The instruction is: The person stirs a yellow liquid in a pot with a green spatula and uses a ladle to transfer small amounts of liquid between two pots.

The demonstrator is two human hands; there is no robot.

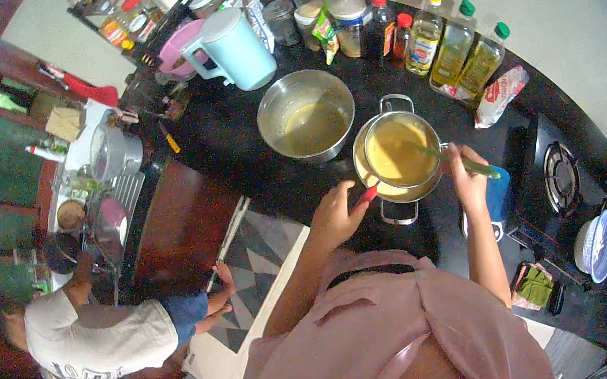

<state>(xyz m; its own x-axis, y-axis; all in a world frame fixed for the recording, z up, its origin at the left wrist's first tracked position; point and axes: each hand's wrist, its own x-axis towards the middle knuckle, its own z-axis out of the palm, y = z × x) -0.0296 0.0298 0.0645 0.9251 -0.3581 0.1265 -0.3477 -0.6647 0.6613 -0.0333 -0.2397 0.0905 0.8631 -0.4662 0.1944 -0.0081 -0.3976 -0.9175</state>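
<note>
A round strainer full of yellow liquid rests over a two-handled steel pot, which also has yellow liquid in it. My left hand is closed around a red handle at the strainer's near left edge. In my right hand is a green-handled stirring utensil, its far end dipping into the yellow liquid; the shape of that end cannot be made out. Left of the pot stands a large steel mixing bowl with some pale yellow liquid in the bottom.
A light blue pitcher, jars and oil bottles line the wall. To the right are a blue flat object, a gas burner and a blue basket. Another person works at a sink counter on the left.
</note>
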